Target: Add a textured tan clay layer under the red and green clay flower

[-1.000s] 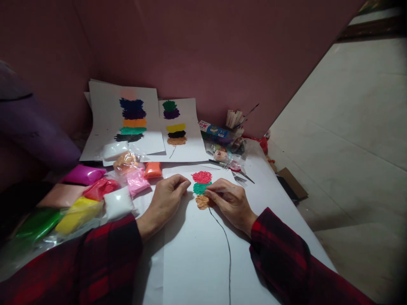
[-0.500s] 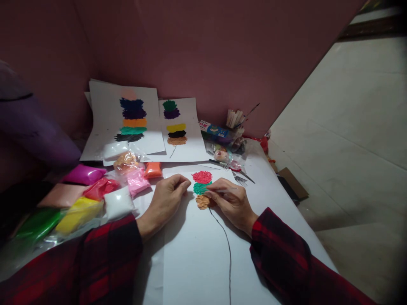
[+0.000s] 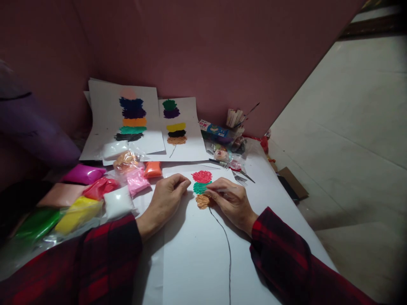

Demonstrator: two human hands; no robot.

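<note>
A white sheet of paper lies before me with three textured patches of what looks like soft clay: red, green and brown. From the brown patch a dark curving line runs down the sheet. My right hand pinches a thin, pale stick-like tool, its tip hidden by the fingers beside the green patch. Left of the patches, my left hand rests on the paper, thumb and forefinger pressed together; whatever they may hold cannot be made out.
Bags of coloured clay, including a yellow one and a white one, crowd the left. Behind stand sheets with coloured bands. Scissors and a blue-labelled pack lie at the back right, near the table's right edge.
Both hands stay in nearly the same place. The thin tool in my right hand shows slightly less of its length past the fingers; the patches look unchanged.
</note>
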